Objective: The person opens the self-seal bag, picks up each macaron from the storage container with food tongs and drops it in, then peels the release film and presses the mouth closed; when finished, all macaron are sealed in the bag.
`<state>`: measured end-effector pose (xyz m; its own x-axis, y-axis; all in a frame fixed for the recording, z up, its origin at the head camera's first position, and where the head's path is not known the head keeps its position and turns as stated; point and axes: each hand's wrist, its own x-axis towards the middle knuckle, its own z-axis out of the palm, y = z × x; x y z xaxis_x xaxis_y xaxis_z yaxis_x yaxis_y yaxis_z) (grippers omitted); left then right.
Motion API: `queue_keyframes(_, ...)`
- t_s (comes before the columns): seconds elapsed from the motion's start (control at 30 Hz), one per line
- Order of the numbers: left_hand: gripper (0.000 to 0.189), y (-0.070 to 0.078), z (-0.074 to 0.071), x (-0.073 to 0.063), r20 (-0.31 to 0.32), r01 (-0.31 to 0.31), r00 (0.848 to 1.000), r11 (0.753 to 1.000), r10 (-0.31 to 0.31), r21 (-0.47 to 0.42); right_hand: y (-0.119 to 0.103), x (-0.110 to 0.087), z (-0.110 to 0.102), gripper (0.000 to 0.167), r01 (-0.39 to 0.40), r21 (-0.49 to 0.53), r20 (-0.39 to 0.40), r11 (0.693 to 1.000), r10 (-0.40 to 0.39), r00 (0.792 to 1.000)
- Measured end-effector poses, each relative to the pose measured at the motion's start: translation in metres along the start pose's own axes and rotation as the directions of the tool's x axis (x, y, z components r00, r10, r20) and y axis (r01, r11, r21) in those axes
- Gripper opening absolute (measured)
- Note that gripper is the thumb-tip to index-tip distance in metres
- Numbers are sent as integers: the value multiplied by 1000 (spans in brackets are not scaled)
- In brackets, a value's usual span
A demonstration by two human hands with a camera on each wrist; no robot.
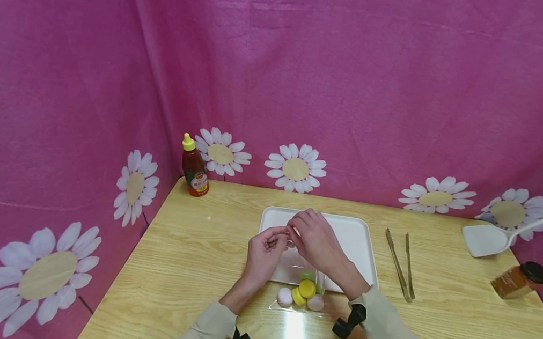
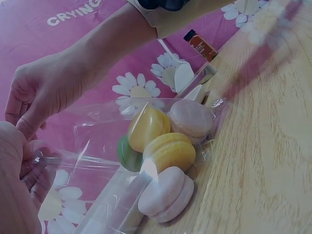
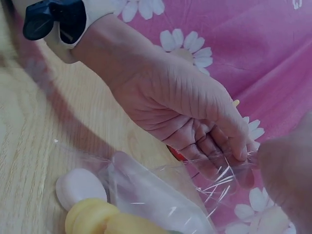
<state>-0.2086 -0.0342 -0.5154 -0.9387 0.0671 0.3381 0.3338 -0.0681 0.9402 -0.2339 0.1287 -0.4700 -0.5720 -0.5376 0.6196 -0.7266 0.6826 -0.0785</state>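
A clear plastic bag (image 2: 97,161) of macarons hangs from both hands over the front of a white tray (image 1: 350,235). My left hand (image 1: 262,255) pinches the bag's gathered top between thumb and fingers. My right hand (image 1: 317,243) meets it there, its fingertips pinching the same plastic. At the bottom of the bag are yellow macarons (image 2: 169,152), pale pink macarons (image 2: 165,194) and a green macaron (image 2: 128,155). They rest at the tray's near edge and on the wooden table (image 2: 258,131). The right hand's fingertips are partly hidden in the right wrist view.
Metal tongs (image 1: 401,267) lie right of the tray. Farther right are a white spatula (image 1: 485,240) and a black-lidded jar (image 1: 518,280). A red sauce bottle with a yellow cap (image 1: 196,168) stands at the back left. A pink flowered cloth (image 1: 356,91) hangs behind the table.
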Motion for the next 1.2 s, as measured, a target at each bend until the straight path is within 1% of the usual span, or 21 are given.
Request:
queue_keyframes(0.17,22,0,1,0,-3,-19,1000,1000,19,9,1,0,0,4,-45,58,-11,997,46,999)
queue_keyframes(0.37,21,-1,2,-1,-7,-49,999,998,49,39,1,-1,-3,8,-107,164,-14,981,111,994)
queue_keyframes(0.5,21,0,1,-1,-15,-70,997,995,71,66,0,1,-6,8,-121,215,-12,969,126,992)
queue_keyframes(0.57,21,1,2,-1,-24,-74,997,995,75,65,0,1,-7,8,-121,239,-14,963,128,992)
queue_keyframes(0.73,21,11,5,-2,-37,-63,997,996,66,62,2,1,-9,8,-138,294,-9,946,147,989)
queue_keyframes(0.83,22,20,6,-3,-22,-65,998,996,67,66,3,1,-10,8,-155,322,-5,934,165,986)
queue_keyframes(0.9,24,22,5,-3,-10,-67,998,995,68,71,5,1,-10,9,-162,343,-12,925,177,984)
queue_keyframes(0.97,25,20,4,-2,1,-71,997,995,71,69,6,1,-12,8,-171,373,-19,912,191,981)
queue_keyframes(1.07,27,11,2,0,14,-69,998,996,68,55,8,1,-14,7,-189,411,-18,892,215,977)
queue_keyframes(1.2,27,3,-1,1,31,-56,998,998,56,7,12,-1,-17,6,-236,437,27,868,250,968)
